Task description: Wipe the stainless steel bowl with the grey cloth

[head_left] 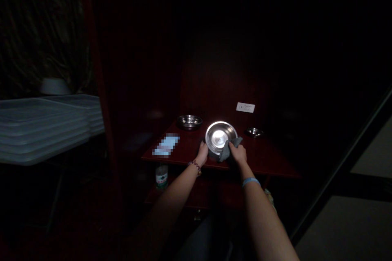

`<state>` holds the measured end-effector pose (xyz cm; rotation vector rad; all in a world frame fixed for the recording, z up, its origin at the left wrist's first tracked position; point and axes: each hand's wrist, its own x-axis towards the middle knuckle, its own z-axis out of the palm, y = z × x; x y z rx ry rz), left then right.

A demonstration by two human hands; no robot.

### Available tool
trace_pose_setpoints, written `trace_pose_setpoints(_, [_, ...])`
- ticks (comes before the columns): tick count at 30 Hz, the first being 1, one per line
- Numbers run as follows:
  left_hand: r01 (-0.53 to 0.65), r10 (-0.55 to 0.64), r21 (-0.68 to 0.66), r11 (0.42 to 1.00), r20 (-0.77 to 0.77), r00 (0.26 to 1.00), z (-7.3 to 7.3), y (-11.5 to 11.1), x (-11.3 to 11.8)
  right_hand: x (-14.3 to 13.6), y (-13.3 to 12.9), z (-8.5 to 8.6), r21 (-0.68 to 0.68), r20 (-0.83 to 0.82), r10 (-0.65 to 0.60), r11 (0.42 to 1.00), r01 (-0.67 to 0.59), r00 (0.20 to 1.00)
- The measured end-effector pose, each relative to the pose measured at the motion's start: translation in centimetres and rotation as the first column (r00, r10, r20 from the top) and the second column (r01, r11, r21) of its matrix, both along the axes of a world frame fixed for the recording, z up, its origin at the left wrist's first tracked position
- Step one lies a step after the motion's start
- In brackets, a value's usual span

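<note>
A shiny metal bowl [213, 133] is tilted toward me above the front part of the dark red shelf [260, 161]. My left hand [202, 154] grips its lower left side, fingers closed at the rim. On the lower right, my right hand [239, 154] is closed on a grey cloth [225, 153] pressed against the bowl's rim. Behind to the left sits a wider metal bowl [190, 122], perhaps more than one nested. A small metal dish [255, 132] rests on the shelf to the right.
A blurred-out flat light item [166, 145] lies on the shelf's left. Below it stands a bottle with a green and white label [161, 178]. A white socket plate [245, 107] is on the back panel. Stacked translucent plastic lids or boxes [43, 130] stand far left, beyond the cabinet's side wall.
</note>
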<state>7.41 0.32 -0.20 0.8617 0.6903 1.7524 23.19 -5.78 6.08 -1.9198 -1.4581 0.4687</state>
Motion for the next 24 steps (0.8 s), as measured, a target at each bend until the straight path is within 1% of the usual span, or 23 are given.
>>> trace_pose_setpoints(4, [0.016,-0.016,0.004,1.000,0.007,1.000,0.12,-0.13,0.04,-0.09,0.23,0.00,-0.010,-0.042,-0.027,1.000,0.026,0.999])
trace_pose_setpoints(7, [0.040,-0.040,0.000,0.999,0.004,0.999,0.11,-0.16,0.07,-0.04,0.34,-0.03,-0.011,-0.035,-0.034,0.999,0.033,0.999])
trace_pose_setpoints(12, [0.037,-0.037,-0.015,0.999,-0.004,0.999,-0.10,-0.19,0.06,0.10,0.41,-0.06,-0.026,-0.005,-0.044,0.999,0.044,0.999])
trace_pose_setpoints(17, [0.038,-0.038,0.005,0.999,-0.040,0.998,-0.05,-0.34,-0.03,0.13,0.46,-0.08,-0.035,-0.011,-0.046,0.998,0.046,0.999])
trace_pose_setpoints(24, [0.024,-0.025,-0.016,1.000,-0.041,0.999,-0.07,-0.17,-0.09,0.18,0.66,-0.26,-0.031,-0.024,-0.046,0.998,0.045,0.999])
